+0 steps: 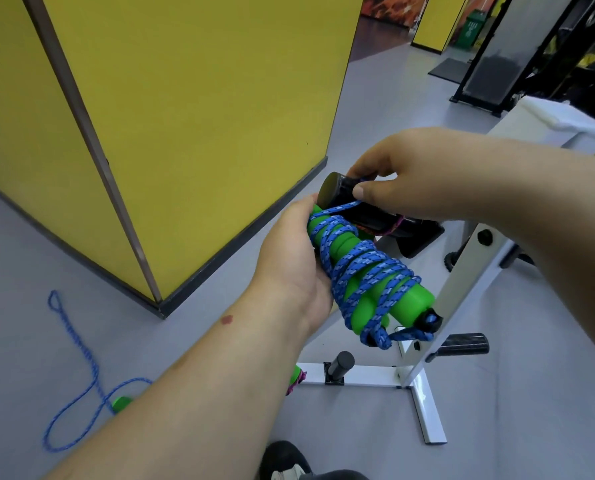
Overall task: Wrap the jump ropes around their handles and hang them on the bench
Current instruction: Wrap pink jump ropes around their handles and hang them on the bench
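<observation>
Your left hand (289, 258) grips the green handles (365, 275) bound in blue rope (368, 268); your right hand (393, 174) pinches the rope against the bench's black peg (344, 192)

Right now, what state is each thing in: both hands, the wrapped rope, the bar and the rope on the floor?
left hand: grips the green handles.
right hand: fingers on the black bar.
green handles: bundled, blue rope wound round them.
blue rope: coiled, one strand looped over the bar.
black bar: bench peg, partly covered.
second rope: loose on the floor, unwrapped.
</observation>
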Demonstrator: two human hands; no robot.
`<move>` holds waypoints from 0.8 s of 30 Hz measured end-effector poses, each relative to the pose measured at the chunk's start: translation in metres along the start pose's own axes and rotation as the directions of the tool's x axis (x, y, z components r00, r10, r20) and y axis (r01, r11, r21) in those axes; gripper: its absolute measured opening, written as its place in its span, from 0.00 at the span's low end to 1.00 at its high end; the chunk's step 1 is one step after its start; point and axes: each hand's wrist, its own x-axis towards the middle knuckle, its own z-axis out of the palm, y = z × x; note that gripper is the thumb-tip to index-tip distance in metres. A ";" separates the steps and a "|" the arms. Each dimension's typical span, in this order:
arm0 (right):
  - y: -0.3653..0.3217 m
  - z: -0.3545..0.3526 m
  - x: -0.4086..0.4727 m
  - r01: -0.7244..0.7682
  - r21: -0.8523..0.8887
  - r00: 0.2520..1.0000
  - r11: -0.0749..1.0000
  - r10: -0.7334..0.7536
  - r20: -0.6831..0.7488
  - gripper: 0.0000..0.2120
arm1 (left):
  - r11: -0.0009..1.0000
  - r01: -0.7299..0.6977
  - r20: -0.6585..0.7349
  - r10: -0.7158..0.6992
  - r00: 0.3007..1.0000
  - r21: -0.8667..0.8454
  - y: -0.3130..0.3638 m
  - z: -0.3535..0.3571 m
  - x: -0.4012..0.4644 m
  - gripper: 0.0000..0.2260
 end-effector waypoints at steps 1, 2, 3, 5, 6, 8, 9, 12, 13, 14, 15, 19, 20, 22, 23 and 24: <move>0.000 0.000 0.001 0.003 -0.011 1.000 1.000 -0.003 0.008 0.14 | 1.000 0.001 0.021 -0.001 1.000 -0.006 -0.001 0.000 -0.001 0.13; 0.001 0.000 0.001 0.011 -0.023 1.000 1.000 -0.011 0.014 0.14 | 1.000 -0.004 0.027 0.005 1.000 -0.022 -0.002 0.000 -0.003 0.12; 0.001 0.000 0.003 0.023 -0.035 1.000 0.999 -0.022 0.018 0.14 | 0.999 -0.013 0.018 0.013 1.000 -0.046 -0.003 0.000 -0.003 0.12; 0.003 0.000 0.005 0.037 -0.051 0.999 0.998 -0.036 0.025 0.14 | 0.997 -0.013 0.000 0.013 1.000 -0.073 -0.005 0.002 -0.004 0.11; 0.004 0.000 0.005 0.038 -0.059 0.999 0.997 -0.037 0.028 0.14 | 0.998 0.002 0.003 -0.002 1.000 -0.069 -0.007 0.004 -0.005 0.11; 0.007 -0.002 0.004 0.037 -0.099 0.999 0.994 -0.033 0.042 0.15 | 0.997 0.048 0.005 -0.047 0.999 -0.054 -0.013 0.009 -0.007 0.09; 0.008 -0.003 0.002 0.036 -0.127 0.998 0.991 -0.029 0.056 0.15 | 0.996 0.070 -0.001 -0.070 0.998 -0.057 -0.015 0.012 -0.007 0.08; 0.010 -0.003 0.000 0.053 -0.184 0.996 0.981 -0.039 0.080 0.17 | 0.988 0.090 -0.033 -0.095 0.995 -0.125 -0.021 0.017 -0.003 0.08; 0.012 -0.003 -0.001 0.061 -0.213 0.995 0.975 -0.043 0.086 0.17 | 0.985 0.094 -0.039 -0.101 0.994 -0.146 -0.023 0.020 -0.003 0.09; 0.012 -0.003 -0.001 0.063 -0.246 0.994 0.967 -0.040 0.097 0.17 | 0.982 0.103 -0.041 -0.111 0.993 -0.158 -0.024 0.022 -0.003 0.09; 0.013 -0.003 -0.002 0.064 -0.276 0.993 0.959 -0.034 0.112 0.17 | 0.980 0.112 -0.044 -0.121 0.992 -0.162 -0.026 0.025 -0.005 0.10; 0.015 -0.006 -0.003 0.078 -0.337 0.989 0.938 -0.031 0.144 0.16 | 0.982 0.114 -0.053 -0.123 0.991 -0.148 -0.028 0.029 -0.006 0.11; 0.016 -0.005 -0.004 0.079 -0.335 0.990 0.939 -0.034 0.139 0.16 | 0.983 0.113 -0.043 -0.120 0.992 -0.145 -0.028 0.027 -0.006 0.11; 0.017 -0.003 -0.005 0.078 -0.324 0.992 0.943 -0.041 0.120 0.16 | 0.986 0.109 -0.033 -0.114 0.993 -0.124 -0.026 0.024 -0.007 0.10; 0.017 -0.002 -0.005 0.078 -0.313 0.993 0.947 -0.048 0.104 0.16 | 0.988 0.109 -0.040 -0.113 0.993 -0.107 -0.025 0.022 -0.008 0.10; 0.017 -0.001 -0.005 0.076 -0.298 0.995 0.951 -0.053 0.087 0.16 | 0.990 0.109 -0.051 -0.114 0.992 -0.089 -0.024 0.022 -0.010 0.10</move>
